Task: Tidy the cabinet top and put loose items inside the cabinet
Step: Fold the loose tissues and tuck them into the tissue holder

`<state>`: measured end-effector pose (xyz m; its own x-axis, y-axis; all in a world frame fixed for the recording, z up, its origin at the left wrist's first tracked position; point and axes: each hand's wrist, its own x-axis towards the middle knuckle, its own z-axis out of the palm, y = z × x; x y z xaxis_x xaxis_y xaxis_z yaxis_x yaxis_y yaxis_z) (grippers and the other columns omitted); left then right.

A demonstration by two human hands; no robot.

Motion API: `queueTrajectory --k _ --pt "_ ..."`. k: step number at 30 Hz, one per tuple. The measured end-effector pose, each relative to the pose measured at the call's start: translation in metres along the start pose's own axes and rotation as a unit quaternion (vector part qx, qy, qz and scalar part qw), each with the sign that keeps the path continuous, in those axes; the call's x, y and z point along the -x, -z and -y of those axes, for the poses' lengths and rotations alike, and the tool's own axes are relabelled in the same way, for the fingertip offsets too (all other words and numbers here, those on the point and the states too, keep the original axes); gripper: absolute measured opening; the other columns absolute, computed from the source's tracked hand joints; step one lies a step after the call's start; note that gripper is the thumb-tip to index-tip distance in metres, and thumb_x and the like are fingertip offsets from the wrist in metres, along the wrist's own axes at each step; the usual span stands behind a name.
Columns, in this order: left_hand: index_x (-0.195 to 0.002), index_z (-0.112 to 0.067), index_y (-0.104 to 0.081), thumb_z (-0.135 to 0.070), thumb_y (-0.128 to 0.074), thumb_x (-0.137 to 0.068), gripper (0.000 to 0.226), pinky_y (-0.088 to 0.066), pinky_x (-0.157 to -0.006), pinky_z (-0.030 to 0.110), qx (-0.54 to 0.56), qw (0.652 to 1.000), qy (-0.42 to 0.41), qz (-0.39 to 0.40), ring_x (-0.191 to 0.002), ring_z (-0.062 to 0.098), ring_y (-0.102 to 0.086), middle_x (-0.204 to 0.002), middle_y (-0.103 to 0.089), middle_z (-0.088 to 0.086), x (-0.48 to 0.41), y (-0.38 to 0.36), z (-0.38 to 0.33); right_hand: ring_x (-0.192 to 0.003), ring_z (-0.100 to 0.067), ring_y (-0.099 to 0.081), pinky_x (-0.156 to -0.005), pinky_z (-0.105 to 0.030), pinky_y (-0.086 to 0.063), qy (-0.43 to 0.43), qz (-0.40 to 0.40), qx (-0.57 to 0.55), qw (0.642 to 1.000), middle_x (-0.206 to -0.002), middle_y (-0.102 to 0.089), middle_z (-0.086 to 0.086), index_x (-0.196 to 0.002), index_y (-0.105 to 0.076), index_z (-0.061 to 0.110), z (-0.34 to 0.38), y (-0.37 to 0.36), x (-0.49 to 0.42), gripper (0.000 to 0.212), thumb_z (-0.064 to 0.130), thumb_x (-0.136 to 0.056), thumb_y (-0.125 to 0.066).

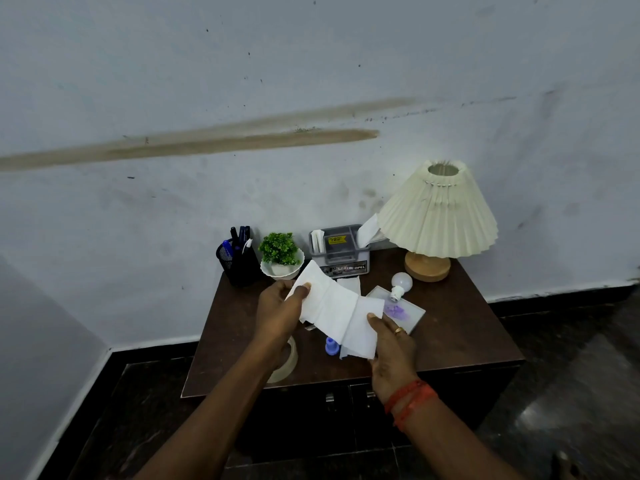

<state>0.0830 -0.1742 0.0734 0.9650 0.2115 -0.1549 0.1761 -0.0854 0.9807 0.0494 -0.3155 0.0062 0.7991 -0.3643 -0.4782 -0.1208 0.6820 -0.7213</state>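
Observation:
A white tissue paper [334,306] hangs stretched between both hands above the dark brown cabinet top [460,327]. My left hand [278,311] pinches its upper left corner with thumb on top. My right hand [389,355] pinches its lower right part. Under the tissue lie a small blue cap [330,346], a roll of clear tape [289,362] partly hidden by my left forearm, a white light bulb [401,284] and a glass plate with a purple mark [405,313]. Another tissue piece [349,283] lies behind the held tissue.
Along the wall stand a black mesh pen holder [239,259], a small green plant in a white pot [281,256], a grey organiser box [341,251] and a pleated cream lamp [438,216]. Two shut cabinet doors with metal handles [349,396] face me. Dark floor surrounds the cabinet.

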Motion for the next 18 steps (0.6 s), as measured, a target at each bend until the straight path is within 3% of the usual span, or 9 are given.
queueTrajectory --k 3,6,9,15,18 --pt "-0.092 -0.011 -0.064 -0.017 -0.063 -0.090 0.007 -0.055 -0.069 0.044 0.003 1.000 0.007 0.013 -0.084 0.026 -0.065 -0.096 -0.070 0.013 0.006 -0.006 0.009 -0.095 -0.028 -0.065 -0.091 -0.052 -0.053 0.047 -0.036 0.109 0.992 -0.104 -0.070 -0.011 -0.087 -0.071 0.018 0.002 0.000 0.000 0.010 0.009 -0.082 -0.070" --pt "-0.086 -0.018 -0.061 -0.015 -0.063 -0.090 0.006 -0.052 -0.070 0.039 0.007 1.000 -0.001 0.027 -0.088 0.026 -0.065 -0.099 -0.069 0.010 0.014 -0.013 0.018 -0.099 -0.027 -0.065 -0.093 -0.048 -0.052 0.074 -0.048 0.152 0.984 -0.104 -0.071 -0.008 -0.104 -0.072 0.006 0.005 -0.005 0.005 0.022 0.012 -0.083 -0.070" --pt "-0.086 -0.019 -0.057 -0.014 -0.061 -0.092 0.009 -0.052 -0.074 0.042 0.014 0.999 -0.007 0.029 -0.086 0.024 -0.064 -0.097 -0.068 0.009 0.018 -0.017 0.025 -0.092 -0.021 -0.063 -0.094 -0.044 -0.052 0.102 -0.047 0.152 0.982 -0.092 -0.067 -0.004 -0.107 -0.070 0.001 0.010 -0.008 0.008 0.024 0.010 -0.084 -0.068" --pt "-0.092 -0.021 -0.058 -0.011 -0.058 -0.093 0.010 -0.052 -0.076 0.042 0.109 0.993 0.030 0.027 -0.085 0.024 -0.064 -0.096 -0.068 0.008 0.021 -0.019 0.026 -0.098 -0.029 -0.062 -0.094 -0.046 -0.051 0.049 -0.038 0.136 0.989 -0.106 -0.067 -0.011 -0.087 -0.063 0.023 0.008 -0.013 0.004 0.007 0.017 -0.090 -0.061" --pt "-0.104 -0.016 -0.059 -0.010 -0.056 -0.094 0.012 -0.054 -0.069 0.037 0.170 0.983 0.056 0.035 -0.087 0.023 -0.065 -0.101 -0.068 0.007 0.025 -0.021 0.024 -0.096 -0.028 -0.061 -0.089 -0.043 -0.051 -0.001 -0.010 0.106 0.994 -0.106 -0.065 -0.009 -0.099 -0.062 0.017 0.009 -0.011 0.007 0.010 0.019 -0.090 -0.062"
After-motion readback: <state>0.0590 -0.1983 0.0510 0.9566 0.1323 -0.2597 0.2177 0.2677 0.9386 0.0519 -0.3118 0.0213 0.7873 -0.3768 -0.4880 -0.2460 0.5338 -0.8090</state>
